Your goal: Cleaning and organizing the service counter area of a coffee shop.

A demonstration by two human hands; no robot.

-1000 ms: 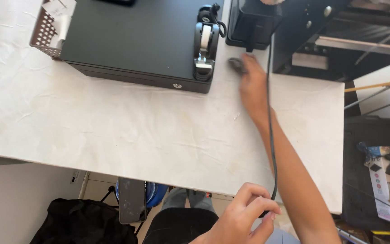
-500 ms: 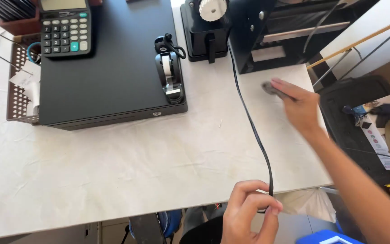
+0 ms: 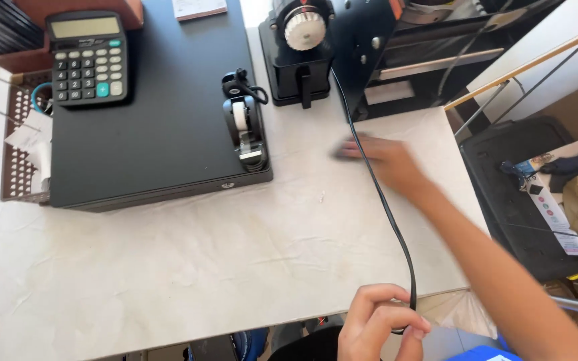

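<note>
Now left hand (image 3: 377, 327) around black cable (image 3: 384, 207)

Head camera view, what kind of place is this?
Probably a shop checkout counter or small office desk: a black cash drawer carries a calculator and a tape dispenser, and the left hand holds a black cable.

A smooth, glossy black cable (image 3: 382, 207) is running across a matt white table (image 3: 168, 267) covered in creased, paper-like sheeting. A matt black metal cash drawer (image 3: 162, 120) is carrying a plastic calculator (image 3: 88, 57) and a glossy black plastic tape dispenser (image 3: 244, 127), while a brown wire-mesh basket (image 3: 18, 157) is sitting alongside.
</note>
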